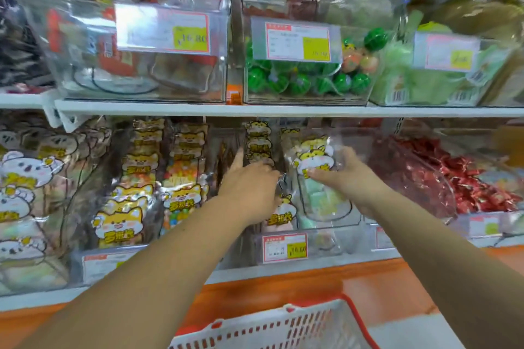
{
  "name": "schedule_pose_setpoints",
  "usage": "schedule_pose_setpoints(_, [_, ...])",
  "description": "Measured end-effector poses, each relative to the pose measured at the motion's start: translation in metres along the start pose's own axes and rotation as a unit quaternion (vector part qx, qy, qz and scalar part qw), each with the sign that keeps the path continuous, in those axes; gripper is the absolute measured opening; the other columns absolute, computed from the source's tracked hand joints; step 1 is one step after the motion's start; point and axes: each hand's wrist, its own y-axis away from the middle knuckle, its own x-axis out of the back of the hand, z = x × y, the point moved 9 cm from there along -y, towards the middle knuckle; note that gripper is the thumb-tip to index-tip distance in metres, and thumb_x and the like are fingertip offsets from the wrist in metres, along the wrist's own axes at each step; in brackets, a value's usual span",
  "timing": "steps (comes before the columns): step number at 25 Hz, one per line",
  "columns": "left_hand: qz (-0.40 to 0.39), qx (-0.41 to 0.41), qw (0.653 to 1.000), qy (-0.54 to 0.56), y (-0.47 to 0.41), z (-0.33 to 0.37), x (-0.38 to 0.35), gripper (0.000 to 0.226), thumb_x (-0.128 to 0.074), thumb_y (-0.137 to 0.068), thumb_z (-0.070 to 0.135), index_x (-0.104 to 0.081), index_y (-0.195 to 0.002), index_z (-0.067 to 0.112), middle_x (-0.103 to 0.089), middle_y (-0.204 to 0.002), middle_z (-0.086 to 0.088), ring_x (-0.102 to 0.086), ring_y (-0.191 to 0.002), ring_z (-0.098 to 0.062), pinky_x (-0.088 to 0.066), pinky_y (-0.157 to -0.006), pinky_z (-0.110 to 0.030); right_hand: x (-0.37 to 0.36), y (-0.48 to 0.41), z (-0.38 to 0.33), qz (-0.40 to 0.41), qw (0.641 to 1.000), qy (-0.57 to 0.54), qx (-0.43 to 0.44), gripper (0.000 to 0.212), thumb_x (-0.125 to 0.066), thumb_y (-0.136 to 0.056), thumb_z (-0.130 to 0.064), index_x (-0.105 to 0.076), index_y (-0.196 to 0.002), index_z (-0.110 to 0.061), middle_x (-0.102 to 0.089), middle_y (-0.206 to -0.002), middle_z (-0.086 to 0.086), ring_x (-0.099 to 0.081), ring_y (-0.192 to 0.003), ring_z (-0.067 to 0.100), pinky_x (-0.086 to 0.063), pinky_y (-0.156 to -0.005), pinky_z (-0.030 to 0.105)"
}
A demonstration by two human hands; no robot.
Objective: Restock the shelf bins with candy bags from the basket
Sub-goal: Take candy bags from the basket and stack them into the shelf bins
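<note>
On the lower shelf, right above the yellow price tag, our right hand grips a candy bag at the front of the clear bin. The thumb lies across the front of the bag and the other fingers curl round behind it. We see a yellow cat picture on the top part of the bag and pale green sweets through the clear part below. Our left hand is just beside it, pushed in next to the other bags that stand in a row in the same bin. One finger sticks up, but the fingertips are hidden among the bags, so we cannot tell if they hold one or only push. Down low, near us, is the white basket with a red rim. We think this bag is light and soft. Its plastic looks shiny, so it may be slippery and crinkly, and the loose sweets inside will likely slide to the bottom and make it floppy. We think the best place to hold it is up high, by the flat part with the picture, not the fat middle, so nothing gets squashed. Then the bottom can go down first into the gap beside our left hand
</note>
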Motion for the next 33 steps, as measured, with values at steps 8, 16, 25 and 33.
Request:
schedule_pose_setpoints(8, [-0.038,0.11,0.938,0.328,-0.037,0.015,-0.006,0.08,-0.061,-0.088,0.021,-0.012,-0.151,0.015,-0.057,-0.121,-0.018,-0.06,-0.087,-0.028,-0.049,-0.06,-0.033,-0.006,-0.001,0.012,0.033,0.995,0.087,0.021,0.033,-0.07,-0.088,-0.018,-0.042,-0.106,-0.02,-0.053,-0.087,-0.016,-0.048,-0.072,-0.007,-0.037,-0.051,0.002])
schedule_pose_setpoints(16, [-0.031,0.133,0.887,0.442,-0.034,0.004,-0.029,0.098,-0.081,-0.077,0.031,-0.02,-0.153,0.016,-0.033,-0.153,-0.009,-0.044,-0.131,-0.027,-0.042,-0.106,-0.035,0.006,0.016,-0.013,0.013,0.893,0.445,0.06,0.085,-0.069,-0.088,-0.028,-0.015,-0.153,-0.024,-0.016,-0.159,0.007,-0.023,-0.144,0.026,-0.027,-0.11,0.032])
schedule_pose_setpoints(25, [-0.016,0.086,0.941,0.326,-0.034,0.025,-0.043,0.077,-0.06,-0.091,0.047,-0.019,-0.153,0.026,-0.041,-0.15,-0.009,-0.041,-0.134,-0.028,-0.038,-0.106,-0.035,-0.007,0.024,0.006,-0.033,0.753,0.653,0.077,0.08,-0.057,-0.085,-0.061,-0.016,-0.15,-0.038,-0.01,-0.161,-0.003,0.009,-0.149,0.03,0.001,-0.118,0.056])
schedule_pose_setpoints(33, [0.145,0.031,0.9,0.409,0.035,0.034,0.016,0.059,-0.051,-0.099,0.029,-0.025,-0.152,0.025,-0.027,-0.156,0.001,-0.028,-0.141,-0.014,-0.023,-0.112,-0.025,0.013,0.088,-0.028,0.116,0.883,0.401,0.214,0.046,-0.061,-0.092,-0.027,-0.051,-0.136,-0.025,-0.053,-0.133,0.0,-0.04,-0.13,0.018,-0.031,-0.104,0.029])
